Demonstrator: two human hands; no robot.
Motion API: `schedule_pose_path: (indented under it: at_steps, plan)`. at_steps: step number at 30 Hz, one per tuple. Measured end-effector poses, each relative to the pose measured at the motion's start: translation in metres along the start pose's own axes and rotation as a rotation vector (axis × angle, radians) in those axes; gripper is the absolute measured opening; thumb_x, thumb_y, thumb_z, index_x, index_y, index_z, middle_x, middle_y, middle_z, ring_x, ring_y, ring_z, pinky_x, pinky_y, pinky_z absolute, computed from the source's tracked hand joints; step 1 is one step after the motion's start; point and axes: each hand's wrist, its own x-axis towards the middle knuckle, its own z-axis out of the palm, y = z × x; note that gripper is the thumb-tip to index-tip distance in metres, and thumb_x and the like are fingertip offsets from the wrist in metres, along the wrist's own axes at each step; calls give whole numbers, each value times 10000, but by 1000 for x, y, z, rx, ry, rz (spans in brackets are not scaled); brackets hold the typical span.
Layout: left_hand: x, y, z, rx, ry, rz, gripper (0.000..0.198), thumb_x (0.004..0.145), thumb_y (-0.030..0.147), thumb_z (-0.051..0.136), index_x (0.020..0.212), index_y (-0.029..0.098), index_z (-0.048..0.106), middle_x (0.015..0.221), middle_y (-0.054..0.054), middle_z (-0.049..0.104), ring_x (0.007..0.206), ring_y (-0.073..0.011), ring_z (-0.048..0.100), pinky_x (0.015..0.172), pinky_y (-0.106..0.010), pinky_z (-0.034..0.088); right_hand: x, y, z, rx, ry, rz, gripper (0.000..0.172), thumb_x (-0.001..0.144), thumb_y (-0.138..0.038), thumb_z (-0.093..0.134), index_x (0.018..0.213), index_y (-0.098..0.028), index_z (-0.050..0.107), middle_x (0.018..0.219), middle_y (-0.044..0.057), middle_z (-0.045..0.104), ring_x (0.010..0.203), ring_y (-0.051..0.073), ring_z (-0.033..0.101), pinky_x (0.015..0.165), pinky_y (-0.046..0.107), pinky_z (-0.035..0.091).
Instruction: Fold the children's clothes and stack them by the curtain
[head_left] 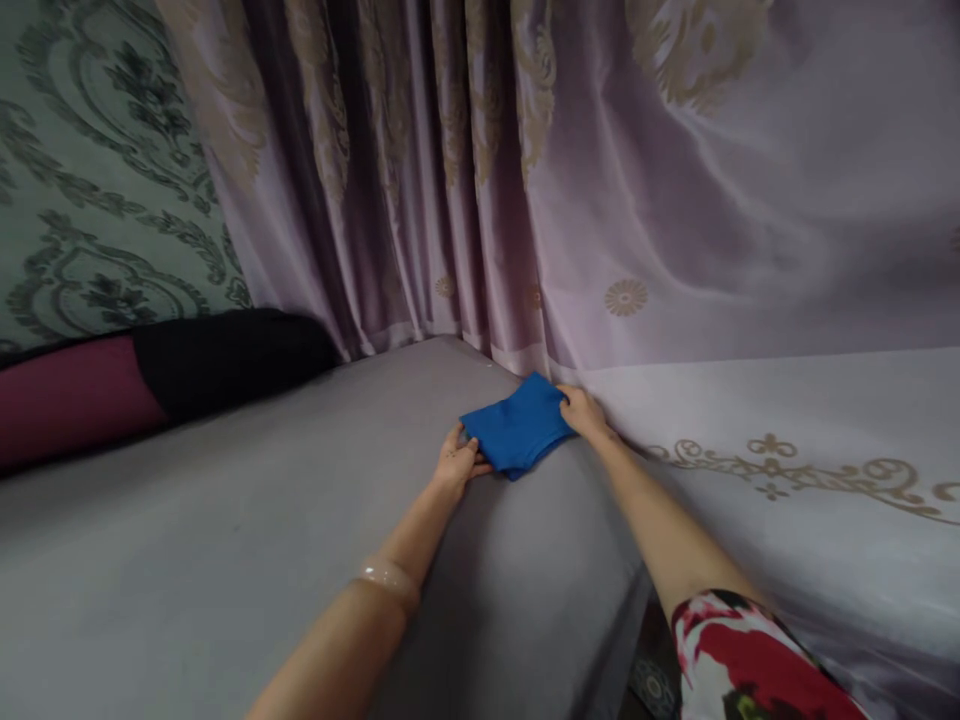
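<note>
A small folded blue garment lies near the far corner of the grey-covered mattress; its exact kind I cannot make out. At its left end is my left hand, the thumb over the edge and some fingers showing along and under the near side. My right hand pinches the opposite edge, close to the curtain, with the fingertips partly hidden by the cloth. The garment is spread between both hands, resting on or just above the sheet; which of the two I cannot tell.
A grey fitted sheet covers the mattress. Along the wall at left lies a long black and maroon cushion or roll. Purple patterned curtains hang against the far and right edges. Below the mattress's right edge is a dark gap with a patterned surface.
</note>
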Motion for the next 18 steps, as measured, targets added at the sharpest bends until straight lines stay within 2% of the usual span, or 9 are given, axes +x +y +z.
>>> schedule_pose_path:
  at_steps: [2, 4, 8, 11, 15, 18]
  plan:
    - [-2, -2, -1, 5, 12, 10, 731, 912, 236, 578, 1508, 171, 160, 1174, -213, 618, 765, -193, 707, 699, -348, 596, -8, 2, 8, -74, 24, -11, 452, 906, -109, 406, 1318, -208, 565, 1284, 109, 613, 1177, 237, 555, 992, 335, 406]
    - [-6, -5, -3, 11, 4, 51, 707, 920, 207, 559, 1500, 145, 159, 1090, -190, 641, 747, -181, 700, 719, -350, 593, -14, 3, 15, -134, 50, -11, 471, 913, -86, 361, 1342, -178, 531, 1289, 131, 600, 1200, 243, 532, 1002, 335, 388]
    - [-12, -11, -8, 43, -69, 139, 657, 888, 195, 604, 1468, 180, 295, 859, -71, 650, 731, -154, 677, 781, -343, 573, -18, -3, 19, -215, 98, 13, 470, 904, -70, 329, 1340, -119, 498, 1234, 186, 608, 1175, 278, 533, 967, 372, 393]
    - [-12, -15, -11, 81, -105, 185, 576, 859, 203, 632, 1400, 187, 433, 774, -33, 627, 734, -155, 667, 798, -338, 565, -18, -13, 19, -310, 143, 10, 454, 890, -78, 354, 1320, -82, 500, 1214, 223, 603, 1169, 311, 519, 954, 407, 378]
    - [-14, -15, -11, 144, -103, 203, 309, 848, 159, 610, 1155, 126, 622, 771, -48, 618, 731, -153, 649, 762, -318, 565, -18, -29, 28, -393, 138, -154, 429, 956, -224, 337, 1328, -96, 508, 1332, 194, 545, 1258, 295, 440, 1048, 415, 270]
    - [-21, -12, -13, 153, -106, 184, 271, 851, 136, 596, 1119, 97, 609, 767, -56, 617, 734, -152, 644, 738, -308, 561, -17, -35, 40, -410, 79, -121, 516, 991, -381, 269, 1377, -113, 483, 1461, 163, 431, 1362, 322, 305, 1103, 488, 158]
